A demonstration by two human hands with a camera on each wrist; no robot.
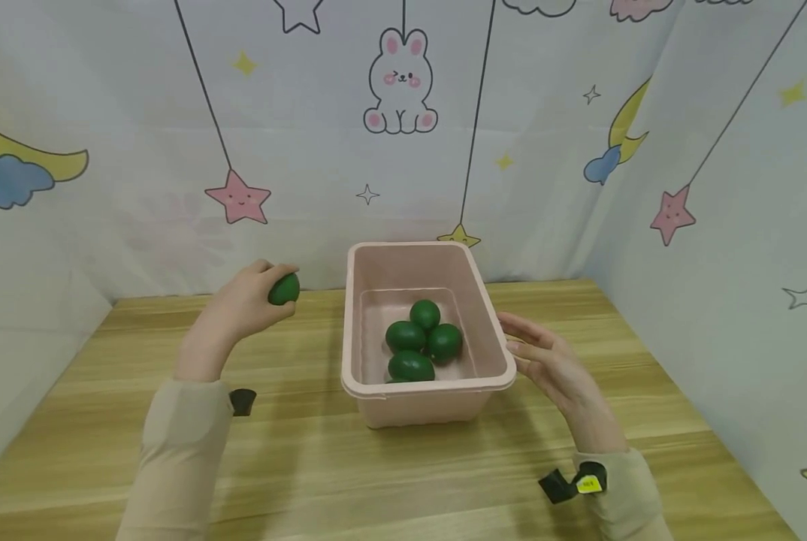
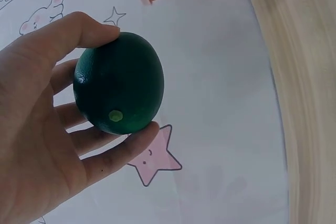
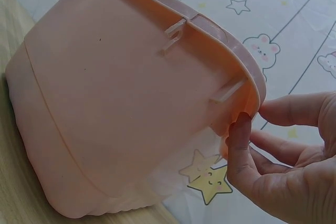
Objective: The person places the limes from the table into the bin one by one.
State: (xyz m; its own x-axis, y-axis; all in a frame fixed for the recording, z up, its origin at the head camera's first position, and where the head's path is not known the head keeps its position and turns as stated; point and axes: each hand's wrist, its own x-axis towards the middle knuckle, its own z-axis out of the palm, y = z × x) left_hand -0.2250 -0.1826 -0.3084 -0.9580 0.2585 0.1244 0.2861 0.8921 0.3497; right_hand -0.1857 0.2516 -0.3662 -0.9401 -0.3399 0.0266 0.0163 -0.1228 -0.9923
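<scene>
Raised off the table on the left, my left hand (image 1: 244, 304) grips a dark green avocado (image 2: 119, 83) between thumb and fingers. A small pale stem spot shows on the fruit's end. In the head view a pink plastic bin (image 1: 420, 409) stands upright on the table, with several more green avocados (image 1: 412, 366) inside, one partly hidden behind the near rim. At the bin's right side is my right hand (image 1: 552, 364). Its fingers (image 3: 242, 145) and thumb pinch the rim of the bin (image 3: 131, 93) near a corner.
The bin rests on a wood-grain table (image 1: 295, 466). A white curtain (image 1: 295, 135) printed with stars, moons and a rabbit hangs behind the table and along its sides. Black straps (image 1: 572, 482) are at the sleeves.
</scene>
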